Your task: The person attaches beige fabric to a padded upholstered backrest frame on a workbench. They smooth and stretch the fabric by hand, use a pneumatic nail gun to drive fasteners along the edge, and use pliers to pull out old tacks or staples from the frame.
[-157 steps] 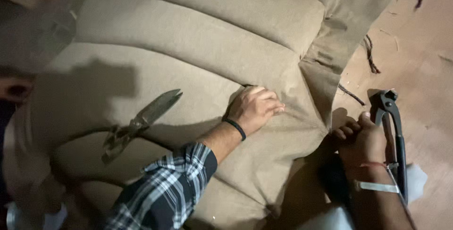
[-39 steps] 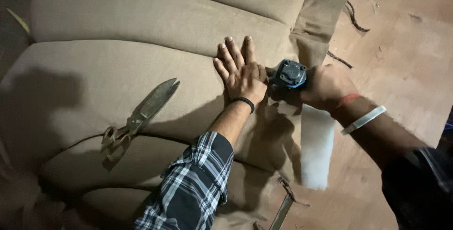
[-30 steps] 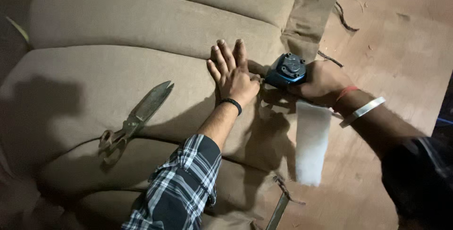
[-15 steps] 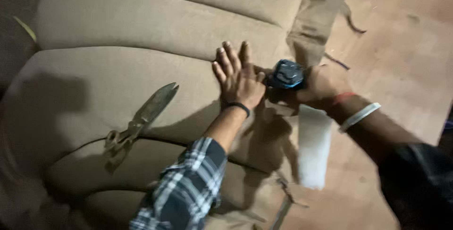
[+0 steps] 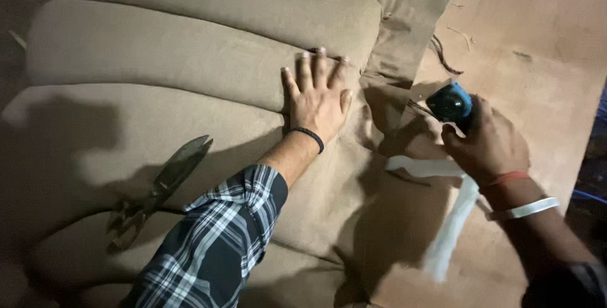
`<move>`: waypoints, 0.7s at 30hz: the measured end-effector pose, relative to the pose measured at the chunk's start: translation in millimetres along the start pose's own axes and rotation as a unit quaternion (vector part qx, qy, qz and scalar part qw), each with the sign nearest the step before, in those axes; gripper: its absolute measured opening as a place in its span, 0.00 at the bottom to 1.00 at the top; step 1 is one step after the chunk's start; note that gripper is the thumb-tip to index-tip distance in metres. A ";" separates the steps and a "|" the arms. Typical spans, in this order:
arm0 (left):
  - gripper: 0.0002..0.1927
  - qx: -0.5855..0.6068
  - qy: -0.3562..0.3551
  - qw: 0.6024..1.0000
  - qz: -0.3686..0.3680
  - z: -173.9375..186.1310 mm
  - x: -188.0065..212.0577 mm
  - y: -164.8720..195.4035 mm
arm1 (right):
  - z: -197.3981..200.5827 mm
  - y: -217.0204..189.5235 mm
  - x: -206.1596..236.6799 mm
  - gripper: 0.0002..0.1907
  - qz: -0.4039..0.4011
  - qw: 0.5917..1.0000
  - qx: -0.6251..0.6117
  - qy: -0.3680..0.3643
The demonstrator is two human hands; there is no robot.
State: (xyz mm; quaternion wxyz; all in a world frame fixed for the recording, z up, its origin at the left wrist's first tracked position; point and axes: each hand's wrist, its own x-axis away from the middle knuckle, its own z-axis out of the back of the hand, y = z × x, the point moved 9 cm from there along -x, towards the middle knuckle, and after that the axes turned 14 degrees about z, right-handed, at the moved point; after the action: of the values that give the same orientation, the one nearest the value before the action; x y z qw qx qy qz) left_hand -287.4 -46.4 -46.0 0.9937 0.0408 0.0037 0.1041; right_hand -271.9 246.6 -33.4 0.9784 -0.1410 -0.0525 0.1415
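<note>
Fingers of my left hand (image 5: 319, 102) spread, pinning tan cushion cover (image 5: 190, 49); right hand (image 5: 487, 143) grips blue tool (image 5: 450, 102). Fastening step; next needs tool at seam.

The channelled cushion (image 5: 190, 61) is covered in plain tan cloth. A blue and black tool (image 5: 450, 102) is seen at the right. The left sleeve (image 5: 215, 245) is patterned in a navy, white and grey plaid. Dark grey metal scissors (image 5: 158, 188) are seen at the near left. A white strip (image 5: 452, 219) is shown on the brown floor (image 5: 544, 42).
</note>
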 end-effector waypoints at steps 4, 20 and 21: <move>0.33 -0.033 -0.011 0.998 -0.058 0.6 6.3 12.1 | 1.9 -20.4 2.4 0.43 0.115 0.980 0.089 0.137; 0.44 -0.235 -0.085 0.958 -0.139 -35.0 63.3 56.5 | -45.0 -95.0 -54.8 0.12 0.066 0.996 0.055 0.012; 0.43 -0.250 -0.112 0.952 -0.138 -41.1 65.7 58.9 | -47.5 -95.9 -54.4 0.13 0.070 0.996 0.052 0.015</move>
State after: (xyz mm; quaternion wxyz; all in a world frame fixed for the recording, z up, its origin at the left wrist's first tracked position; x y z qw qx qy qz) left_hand -236.0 27.9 -82.1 0.9708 -0.1984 -0.1283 -0.0415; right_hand -291.9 130.2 -54.3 0.9728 -0.0954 -0.0200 0.2100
